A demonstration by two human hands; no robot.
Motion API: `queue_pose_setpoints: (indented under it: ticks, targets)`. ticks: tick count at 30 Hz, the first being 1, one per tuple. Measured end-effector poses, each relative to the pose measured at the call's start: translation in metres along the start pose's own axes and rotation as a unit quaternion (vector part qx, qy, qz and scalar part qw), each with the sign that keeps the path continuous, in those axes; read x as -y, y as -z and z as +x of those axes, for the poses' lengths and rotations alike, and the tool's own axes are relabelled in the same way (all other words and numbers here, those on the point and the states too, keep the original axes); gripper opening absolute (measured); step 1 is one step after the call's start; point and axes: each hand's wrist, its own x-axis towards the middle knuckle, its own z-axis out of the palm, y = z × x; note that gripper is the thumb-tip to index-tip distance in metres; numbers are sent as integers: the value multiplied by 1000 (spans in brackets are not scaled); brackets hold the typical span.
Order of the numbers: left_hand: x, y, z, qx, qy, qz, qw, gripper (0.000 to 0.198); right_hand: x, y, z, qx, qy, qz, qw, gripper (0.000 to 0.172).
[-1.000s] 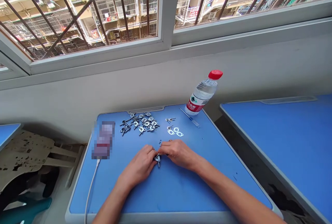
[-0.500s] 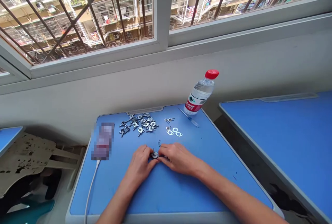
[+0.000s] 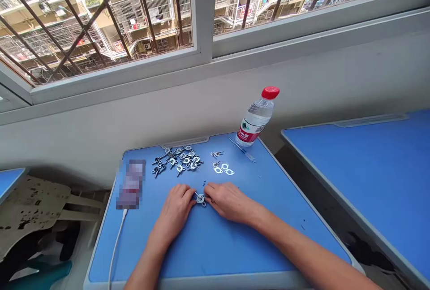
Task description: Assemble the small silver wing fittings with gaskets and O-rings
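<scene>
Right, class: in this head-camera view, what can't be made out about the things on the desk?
Head view:
- metal fitting: partly hidden by the fingers of the left hand and right hand
- oblong item: pixelated by blur
- tiny dark specks: too small to identify

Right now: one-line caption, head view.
Left hand and right hand touch a silver metal fitting on a blue desk near similar parts.

The blue desktop [image 3: 208, 249] carries loose metal fittings [image 3: 176, 162] at 11 o'clock, flat metal gaskets [image 3: 223, 170] at 12, a small screwdriver [image 3: 242, 150] and a red-capped water bottle [image 3: 255, 117] at 1, a pixelated item [image 3: 131, 184] at 9, and a white cable [image 3: 116, 245] at 8.
</scene>
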Motion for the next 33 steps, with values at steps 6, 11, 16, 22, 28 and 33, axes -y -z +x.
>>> queue_pose_setpoints:
  ticks: [6,11,16,22,28,33]
  targets:
    - [-3,-3,2,2,-37,40,999,29,-3,-13,2,-29,21,-14,999,15]
    - [-1,-11,2,-21,-53,86,995,6,2,-16,3,-18,11,-33,999,15]
    - [3,-19,1,-80,-95,125,984,18,8,-12,2,-5,-13,-33,999,18]
    - [1,-17,0,-137,-129,156,970,29,12,-7,1,18,-30,-41,999,22]
    - [2,-18,0,-155,-136,160,965,32,13,-7,0,11,-31,-33,999,24]
    - [-1,-13,-1,-90,-75,93,989,15,14,-7,2,32,-35,-46,998,24]
